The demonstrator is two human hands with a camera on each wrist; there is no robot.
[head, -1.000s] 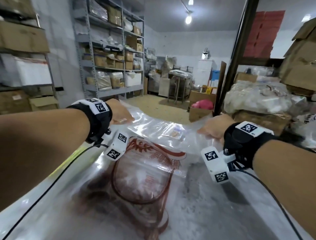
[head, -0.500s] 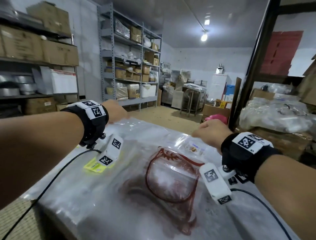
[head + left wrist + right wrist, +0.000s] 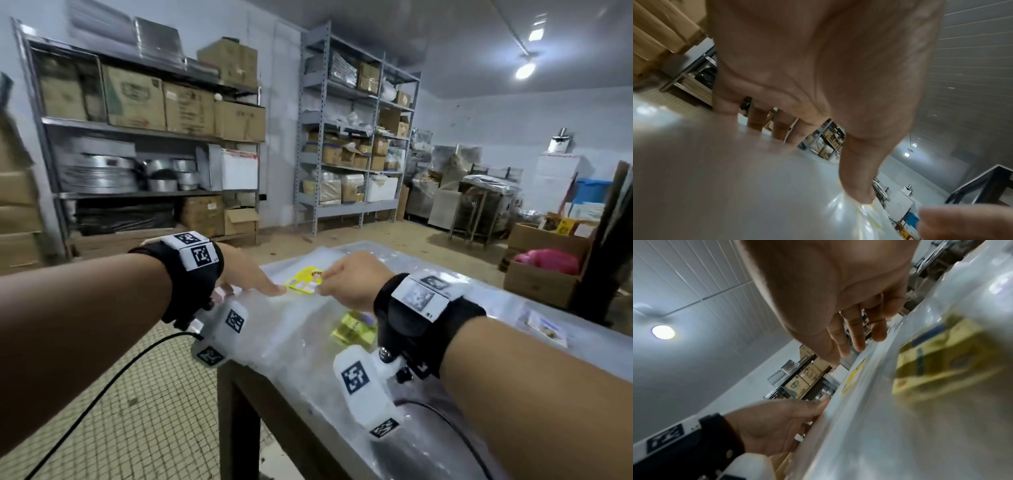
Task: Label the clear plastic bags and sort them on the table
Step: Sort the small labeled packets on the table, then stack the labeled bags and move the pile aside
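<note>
Thin, slippery clear plastic bag (image 3: pixel 308 329) under both hands; best pinched at edge. Left hand (image 3: pixel 246 274) flat, fingers straight, pressing beside small yellow paper label (image 3: pixel 305 281); right hand (image 3: pixel 352 281) curled, apparently pinching label.

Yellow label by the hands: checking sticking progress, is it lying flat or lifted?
Flat: the yellow label lies on the clear plastic bag, between both hands' fingers.

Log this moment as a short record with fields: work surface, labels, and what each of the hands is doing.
surface: table covered by clear plastic bags
label: yellow label lying flat on the top bag, between the hands
second label: yellow label under the plastic, nearer the person
left hand: fingers straight, fingertip at the label's left edge
right hand: fingers at the label's right edge; a pinch cannot be confirmed
</note>
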